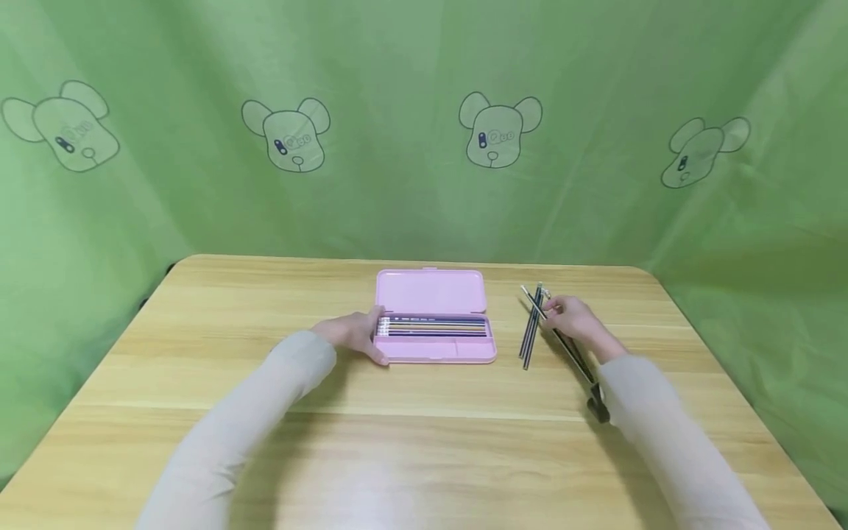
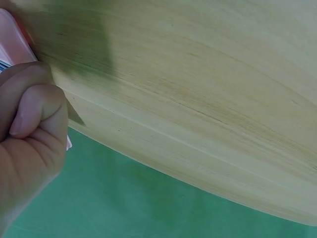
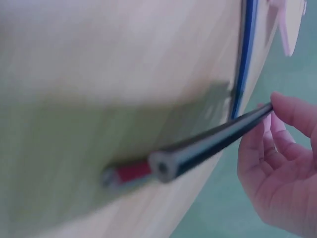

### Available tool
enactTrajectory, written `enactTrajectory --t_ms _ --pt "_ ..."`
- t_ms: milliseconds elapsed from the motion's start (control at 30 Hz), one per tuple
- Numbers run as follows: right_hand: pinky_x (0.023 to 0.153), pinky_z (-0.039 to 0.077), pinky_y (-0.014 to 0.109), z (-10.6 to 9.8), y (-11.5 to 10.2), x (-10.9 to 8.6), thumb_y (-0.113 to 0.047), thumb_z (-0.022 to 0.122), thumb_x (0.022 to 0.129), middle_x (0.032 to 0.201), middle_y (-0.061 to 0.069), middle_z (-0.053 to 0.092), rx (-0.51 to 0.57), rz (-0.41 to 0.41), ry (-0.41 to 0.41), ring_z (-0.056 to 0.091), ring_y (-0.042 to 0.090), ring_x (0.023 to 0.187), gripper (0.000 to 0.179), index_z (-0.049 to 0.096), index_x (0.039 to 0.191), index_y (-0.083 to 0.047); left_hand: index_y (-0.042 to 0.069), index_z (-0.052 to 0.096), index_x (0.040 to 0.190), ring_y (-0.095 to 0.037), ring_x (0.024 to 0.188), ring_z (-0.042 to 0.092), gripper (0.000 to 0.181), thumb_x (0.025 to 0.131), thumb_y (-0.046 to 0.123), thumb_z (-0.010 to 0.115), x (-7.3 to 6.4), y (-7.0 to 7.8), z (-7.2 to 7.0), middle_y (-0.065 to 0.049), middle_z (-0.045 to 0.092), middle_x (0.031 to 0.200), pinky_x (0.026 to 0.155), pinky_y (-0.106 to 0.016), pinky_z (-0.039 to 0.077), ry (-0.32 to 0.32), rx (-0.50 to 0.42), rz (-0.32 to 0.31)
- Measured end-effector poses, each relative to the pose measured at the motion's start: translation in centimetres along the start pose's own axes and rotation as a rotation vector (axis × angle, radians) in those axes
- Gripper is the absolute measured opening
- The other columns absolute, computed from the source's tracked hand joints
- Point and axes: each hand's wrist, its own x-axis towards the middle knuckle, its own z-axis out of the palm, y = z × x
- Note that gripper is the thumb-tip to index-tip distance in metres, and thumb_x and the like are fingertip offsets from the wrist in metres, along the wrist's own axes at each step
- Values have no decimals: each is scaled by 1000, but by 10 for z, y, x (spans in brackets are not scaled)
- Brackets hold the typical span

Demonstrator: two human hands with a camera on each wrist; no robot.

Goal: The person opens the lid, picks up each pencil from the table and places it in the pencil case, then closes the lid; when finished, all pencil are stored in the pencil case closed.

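An open pink pencil case (image 1: pixel 430 291) lies on the table, its lid folded back. A row of pencils (image 1: pixel 433 327) with white-tipped ends fills its rear compartment; the front compartments show bare pink. My left hand (image 1: pixel 351 333) grips the case's left end, thumb at the front corner; the left wrist view shows its fingers curled. To the right of the case, my right hand (image 1: pixel 571 318) pinches a dark pencil (image 3: pixel 213 144) between thumb and fingers, its blunt end toward the wrist camera. Behind that pencil a red-sided pencil end (image 3: pixel 132 172) shows, blurred; whether it is held I cannot tell.
Several dark pencils (image 1: pixel 530 335) lie loosely together between the case and my right hand. The wooden table (image 1: pixel 371 449) ends at a green curtain (image 1: pixel 397 199) printed with mouse heads. A dark wrist device (image 1: pixel 598 403) hangs below my right sleeve.
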Motion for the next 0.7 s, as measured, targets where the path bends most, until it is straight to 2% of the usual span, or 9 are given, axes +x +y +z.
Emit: enactTrajectory --t_ms 167,367,400,500,700 --pt "65 42 26 11 -21 5 4 54 78 82 13 54 -38 -83 40 49 21 75 31 52 107 14 -1 12 142 -34 123 42 106 68 39 78 0 1 -1 -25 44 131 106 -40 30 0 -8 3" --pt "66 44 26 24 -41 10 5 52 77 85 16 56 -45 -102 41 51 23 77 32 54 108 12 -1 13 142 -33 123 41 112 64 44 80 6 -2 -1 -25 44 131 106 -39 30 -14 -14 -5" --pt "65 43 26 26 -44 11 5 52 77 85 16 57 -53 -108 38 51 22 76 31 55 108 12 -2 15 140 -34 122 43 114 61 48 80 8 -5 -1 -25 45 129 105 -40 32 -10 -1 14" --pt "63 41 25 34 -51 15 4 54 79 83 15 58 -71 -136 39 51 22 75 28 59 106 10 -3 15 140 -35 121 43 117 59 51 80 10 -6 -1 -26 45 129 104 -40 33 -10 15 19" --pt "63 43 26 49 -64 19 5 56 79 84 16 59 -74 -222 2 53 24 77 27 62 105 8 0 14 142 -33 122 43 109 65 42 80 1 1 -2 -24 45 130 106 -39 31 -8 -3 -24"
